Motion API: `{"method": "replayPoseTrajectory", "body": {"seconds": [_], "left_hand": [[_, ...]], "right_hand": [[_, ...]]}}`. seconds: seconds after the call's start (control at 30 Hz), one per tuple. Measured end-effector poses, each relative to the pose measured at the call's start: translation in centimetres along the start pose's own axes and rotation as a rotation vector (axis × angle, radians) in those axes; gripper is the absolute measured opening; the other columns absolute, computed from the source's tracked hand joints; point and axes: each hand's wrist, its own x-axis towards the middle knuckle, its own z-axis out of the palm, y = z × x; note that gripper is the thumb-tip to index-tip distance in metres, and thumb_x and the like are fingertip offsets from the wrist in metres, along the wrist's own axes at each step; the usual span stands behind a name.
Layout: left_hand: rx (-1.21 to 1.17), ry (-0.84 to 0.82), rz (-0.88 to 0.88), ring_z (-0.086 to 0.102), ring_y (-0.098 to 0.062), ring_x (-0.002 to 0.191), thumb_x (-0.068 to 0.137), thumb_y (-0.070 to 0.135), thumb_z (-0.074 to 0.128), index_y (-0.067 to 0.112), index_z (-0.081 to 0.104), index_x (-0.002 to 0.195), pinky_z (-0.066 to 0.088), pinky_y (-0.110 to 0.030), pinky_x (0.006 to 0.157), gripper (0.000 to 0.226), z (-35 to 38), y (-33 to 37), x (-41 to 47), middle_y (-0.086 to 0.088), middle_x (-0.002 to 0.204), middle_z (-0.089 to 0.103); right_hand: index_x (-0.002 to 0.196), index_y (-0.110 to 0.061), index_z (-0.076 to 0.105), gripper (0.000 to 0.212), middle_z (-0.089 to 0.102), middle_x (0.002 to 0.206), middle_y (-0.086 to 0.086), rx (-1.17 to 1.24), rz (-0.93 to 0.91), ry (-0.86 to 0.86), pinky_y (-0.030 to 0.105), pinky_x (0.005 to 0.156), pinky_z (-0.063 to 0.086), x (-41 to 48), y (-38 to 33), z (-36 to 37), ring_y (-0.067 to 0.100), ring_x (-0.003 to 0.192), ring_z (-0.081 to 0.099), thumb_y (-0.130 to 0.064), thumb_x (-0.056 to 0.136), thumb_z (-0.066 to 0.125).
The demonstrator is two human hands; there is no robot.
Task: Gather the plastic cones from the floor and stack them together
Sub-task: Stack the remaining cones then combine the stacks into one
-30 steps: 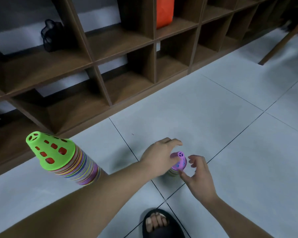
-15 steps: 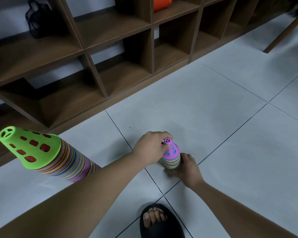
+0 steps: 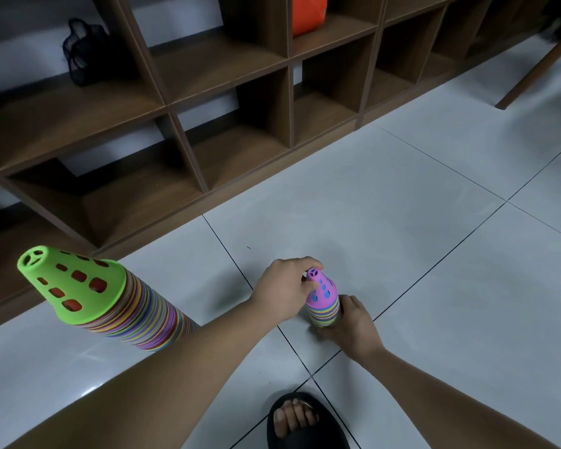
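Note:
A small stack of cones (image 3: 325,303) topped by a pink-purple cone stands upright on the floor tile. My left hand (image 3: 287,288) holds the top of this stack, fingers curled at its tip. My right hand (image 3: 350,325) grips the stack's base from the right. A long stack of many coloured cones (image 3: 110,303) with a green cone at its end sticks out to the left, tucked behind my left arm; its rear end is hidden by the arm.
A brown wooden cubby shelf (image 3: 289,102) runs along the wall behind, holding a black mesh bag (image 3: 85,50) and an orange object (image 3: 308,14). My foot in a black sandal (image 3: 300,419) is at the bottom. A wooden leg (image 3: 538,69) slants at the far right.
The right hand went from hovering beside the small stack to gripping its base. The left hand closed on its top. The stack now stands more upright.

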Motion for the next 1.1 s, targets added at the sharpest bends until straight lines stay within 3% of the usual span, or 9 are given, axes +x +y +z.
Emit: {"method": "replayPoseTrajectory", "body": {"seconds": [0.07,0.17,0.27,0.43,0.6,0.7,0.8,0.9,1.1], "left_hand": [[-0.001,0.017,0.002,0.071,-0.017,0.095,0.092,0.022,0.068,0.039,0.073,0.119,0.058,-0.036,0.085,0.032,-0.8,0.4,-0.1,0.006,0.099,0.078],[0.027,0.038,0.083,0.070,-0.017,0.101,0.095,0.023,0.068,0.036,0.073,0.125,0.057,-0.037,0.091,0.033,-3.5,2.4,-0.7,0.007,0.111,0.078],[0.090,0.088,0.171,0.068,-0.017,0.105,0.096,0.025,0.068,0.036,0.071,0.130,0.056,-0.037,0.094,0.035,-7.8,5.3,-1.7,0.008,0.120,0.076],[0.128,0.222,0.265,0.067,-0.011,0.103,0.097,0.027,0.071,0.039,0.068,0.136,0.054,-0.033,0.094,0.041,-16.5,9.8,-5.0,0.012,0.123,0.073],[0.185,0.359,0.311,0.060,0.006,0.082,0.100,0.029,0.070,0.038,0.064,0.141,0.041,-0.004,0.071,0.042,-25.8,13.0,-9.9,0.022,0.096,0.064],[0.207,0.436,0.333,0.062,0.001,0.090,0.103,0.033,0.067,0.041,0.061,0.144,0.043,-0.004,0.073,0.043,-30.9,14.4,-13.5,0.019,0.108,0.066],[0.187,0.493,0.347,0.067,-0.001,0.103,0.103,0.035,0.067,0.043,0.061,0.143,0.056,-0.017,0.084,0.041,-34.8,14.8,-17.0,0.020,0.120,0.070],[0.187,0.526,0.321,0.067,-0.001,0.108,0.104,0.039,0.066,0.045,0.059,0.143,0.058,-0.017,0.083,0.041,-37.5,14.1,-20.2,0.020,0.122,0.070],[0.200,0.574,0.275,0.068,-0.005,0.109,0.102,0.039,0.069,0.043,0.061,0.142,0.062,-0.031,0.087,0.041,-38.7,10.2,-24.4,0.016,0.120,0.070]], "right_hand": [[0.097,-0.013,0.065,0.047,0.063,0.086,-0.002,0.026,-0.032,0.026,0.037,0.069,0.053,-0.3,-0.7,-0.3,0.025,0.086,0.059,-0.047,0.068,0.082],[0.100,-0.015,0.063,0.041,0.061,0.092,-0.004,0.069,-0.065,0.045,0.037,0.073,0.054,-0.5,-3.9,-2.4,0.022,0.088,0.059,-0.037,0.073,0.084],[0.098,-0.014,0.064,0.042,0.059,0.091,-0.009,0.159,-0.080,0.085,0.029,0.073,0.047,-0.1,-7.5,-5.1,0.018,0.089,0.058,-0.025,0.068,0.091],[0.109,-0.025,0.065,0.052,0.060,0.100,-0.014,0.248,-0.173,0.134,0.011,0.079,0.043,0.8,-15.2,-10.0,0.002,0.096,0.059,-0.038,0.066,0.092],[0.104,-0.029,0.063,0.049,0.060,0.095,-0.015,0.299,-0.319,0.170,0.007,0.075,0.040,0.1,-24.9,-14.2,-0.002,0.093,0.057,-0.039,0.066,0.092],[0.108,-0.028,0.064,0.051,0.064,0.098,-0.015,0.343,-0.385,0.164,0.008,0.076,0.043,-0.9,-30.4,-15.9,0.001,0.095,0.059,-0.041,0.066,0.092],[0.108,-0.031,0.064,0.052,0.068,0.099,-0.014,0.394,-0.462,0.140,0.011,0.077,0.047,-2.1,-35.2,-16.6,0.004,0.096,0.061,-0.046,0.068,0.092],[0.110,-0.035,0.064,0.053,0.069,0.102,-0.017,0.397,-0.536,0.096,0.009,0.078,0.046,-3.6,-39.1,-16.3,0.000,0.098,0.061,-0.050,0.068,0.093],[0.116,-0.031,0.070,0.057,0.063,0.100,-0.025,0.314,-0.615,0.012,0.021,0.085,0.051,-5.2,-42.5,-13.5,0.004,0.104,0.060,-0.051,0.067,0.090]]}}
